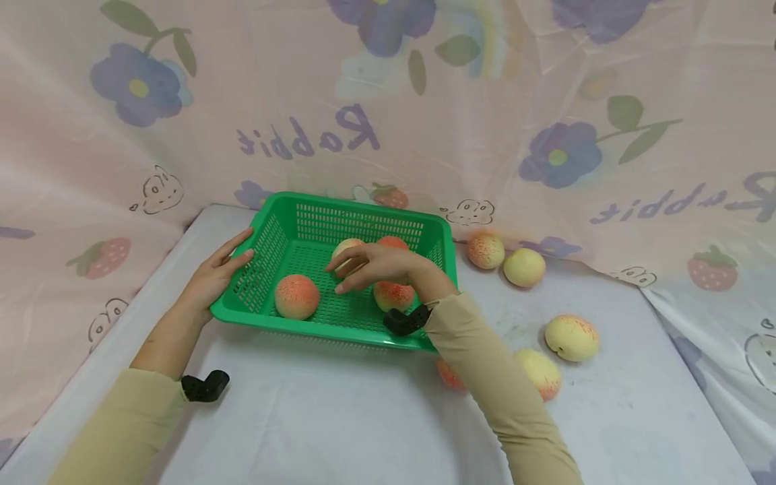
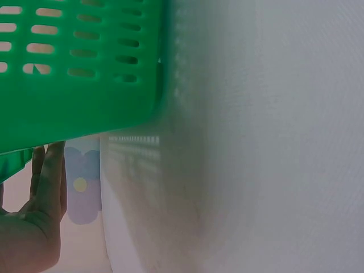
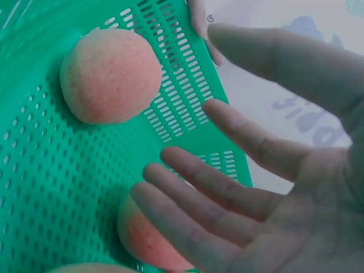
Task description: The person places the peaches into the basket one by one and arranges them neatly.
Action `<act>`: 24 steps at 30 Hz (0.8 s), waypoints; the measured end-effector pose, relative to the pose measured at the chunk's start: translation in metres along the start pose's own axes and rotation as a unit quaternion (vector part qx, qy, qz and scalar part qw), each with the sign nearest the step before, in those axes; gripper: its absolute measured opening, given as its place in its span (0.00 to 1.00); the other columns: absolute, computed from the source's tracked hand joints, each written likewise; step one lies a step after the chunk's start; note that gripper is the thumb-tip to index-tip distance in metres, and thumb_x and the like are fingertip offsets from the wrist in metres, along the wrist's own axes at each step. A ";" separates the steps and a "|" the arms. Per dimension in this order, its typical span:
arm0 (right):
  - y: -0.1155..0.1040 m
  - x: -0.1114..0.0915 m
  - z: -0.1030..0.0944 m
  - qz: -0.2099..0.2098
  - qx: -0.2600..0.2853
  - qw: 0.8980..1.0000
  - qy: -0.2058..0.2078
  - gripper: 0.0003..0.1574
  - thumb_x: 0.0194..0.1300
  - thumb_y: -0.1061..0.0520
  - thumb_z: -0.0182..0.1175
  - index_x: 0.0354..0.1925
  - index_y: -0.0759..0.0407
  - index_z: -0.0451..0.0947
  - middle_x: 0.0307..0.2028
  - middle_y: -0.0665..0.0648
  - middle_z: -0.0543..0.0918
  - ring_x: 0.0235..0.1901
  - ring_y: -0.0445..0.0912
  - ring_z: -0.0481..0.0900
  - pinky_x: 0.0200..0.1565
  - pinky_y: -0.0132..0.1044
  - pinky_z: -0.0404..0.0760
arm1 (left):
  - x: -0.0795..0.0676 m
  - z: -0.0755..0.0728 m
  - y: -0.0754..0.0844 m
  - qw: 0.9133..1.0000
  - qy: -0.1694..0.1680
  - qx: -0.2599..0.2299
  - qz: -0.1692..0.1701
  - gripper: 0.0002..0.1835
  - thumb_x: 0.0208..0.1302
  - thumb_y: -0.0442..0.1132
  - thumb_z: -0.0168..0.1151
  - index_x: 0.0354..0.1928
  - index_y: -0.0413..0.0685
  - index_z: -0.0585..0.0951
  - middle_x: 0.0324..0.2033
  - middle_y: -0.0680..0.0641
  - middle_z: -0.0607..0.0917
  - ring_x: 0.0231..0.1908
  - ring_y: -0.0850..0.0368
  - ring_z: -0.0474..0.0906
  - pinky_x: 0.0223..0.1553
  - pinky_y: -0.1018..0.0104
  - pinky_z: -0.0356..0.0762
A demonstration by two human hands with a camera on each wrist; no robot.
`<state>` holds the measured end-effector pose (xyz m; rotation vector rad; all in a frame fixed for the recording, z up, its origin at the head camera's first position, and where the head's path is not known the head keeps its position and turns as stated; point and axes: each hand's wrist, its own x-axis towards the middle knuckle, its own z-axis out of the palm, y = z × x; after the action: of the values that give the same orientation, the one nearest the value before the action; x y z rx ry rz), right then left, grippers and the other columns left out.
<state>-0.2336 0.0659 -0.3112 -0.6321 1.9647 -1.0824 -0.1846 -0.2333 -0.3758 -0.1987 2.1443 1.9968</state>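
Note:
A green plastic basket stands on the white table with several peaches inside. My left hand holds its left rim, the thumb over the edge; in the left wrist view, straight fingers reach along the outside wall. Over the middle of the basket hovers my right hand, fingers loosely spread and nothing in them. Left of that hand lies a pinkish peach, with a red peach beneath the wrist. Partly behind the right hand are a yellowish peach and another red peach.
Right of the basket, a speckled peach and a yellow peach lie near the back cloth. Closer are another yellow peach, a yellow-red peach and a reddish peach, the last two partly hidden by the right sleeve.

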 end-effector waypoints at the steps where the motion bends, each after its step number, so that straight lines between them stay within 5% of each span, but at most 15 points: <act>1: 0.000 -0.003 -0.001 -0.001 0.003 1.000 0.003 0.27 0.62 0.58 0.65 0.59 0.53 0.73 0.60 0.54 0.74 0.62 0.47 0.71 0.60 0.42 0.73 | 0.000 0.000 0.000 1.000 0.001 0.002 0.000 0.32 0.69 0.57 0.52 0.72 0.78 0.55 0.76 0.50 0.43 0.60 0.59 0.61 0.44 0.81 0.71; 15: 0.016 -0.033 -0.019 -0.019 0.045 0.994 0.094 0.25 0.66 0.58 0.60 0.60 0.64 0.71 0.58 0.66 0.76 0.52 0.47 0.77 0.60 0.47 0.73 | 0.000 -0.002 0.001 0.999 -0.006 -0.049 -0.007 0.33 0.67 0.55 0.56 0.72 0.76 0.57 0.75 0.44 0.48 0.45 0.69 0.72 0.39 0.79 0.76; 24: 0.027 -0.054 -0.030 -0.014 0.035 0.992 0.124 0.29 0.66 0.55 0.60 0.63 0.63 0.70 0.57 0.62 0.77 0.55 0.55 0.77 0.58 0.48 0.74 | 0.001 -0.002 -0.001 0.999 -0.009 -0.051 -0.005 0.33 0.68 0.54 0.56 0.72 0.76 0.57 0.75 0.45 0.48 0.46 0.69 0.72 0.40 0.79 0.76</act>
<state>-0.2291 0.1329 -0.3028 -0.5086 2.1228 -1.2944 -0.1851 -0.2353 -0.3765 -0.2057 2.0287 2.0968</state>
